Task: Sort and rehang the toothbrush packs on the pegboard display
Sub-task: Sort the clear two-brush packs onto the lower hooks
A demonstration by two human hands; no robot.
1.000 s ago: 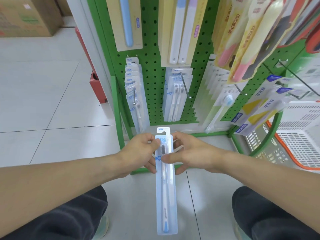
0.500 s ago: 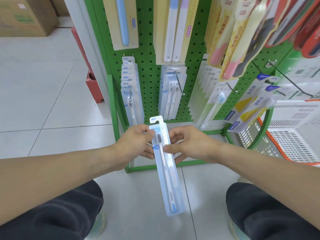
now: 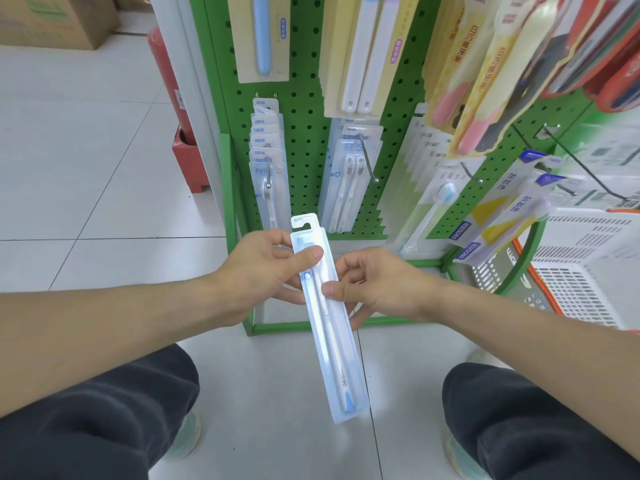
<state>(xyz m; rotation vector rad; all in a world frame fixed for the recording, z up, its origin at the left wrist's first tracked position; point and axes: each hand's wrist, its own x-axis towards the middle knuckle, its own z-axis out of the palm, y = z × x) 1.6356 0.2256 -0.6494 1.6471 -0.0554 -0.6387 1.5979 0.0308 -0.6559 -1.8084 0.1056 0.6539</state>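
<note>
One clear toothbrush pack (image 3: 329,320) is held in front of the green pegboard (image 3: 304,140), off its pegs, its hang tab pointing up toward the board and its lower end tilted down and to the right over the tiled floor (image 3: 86,168) between the person's two knees. The left hand (image 3: 256,271) pinches the pack near its top, thumb pressed on the front face and fingers curled behind. The right hand (image 3: 374,285) pinches the pack's right edge a little lower, thumb on the front, fingers curled behind.

On the board's lowest row, three hooks show: the left hook (image 3: 267,174) carries a stack of at least six single packs (image 3: 268,161) marked NEW; the middle hook (image 3: 367,157) holds a few twin-brush packs (image 3: 349,174); the third holds a stack of white packs (image 3: 429,188). A white basket (image 3: 588,271) stands at the right. Open floor lies to the left of the rack; the held pack's top sits just below the board's bottom edge.
</note>
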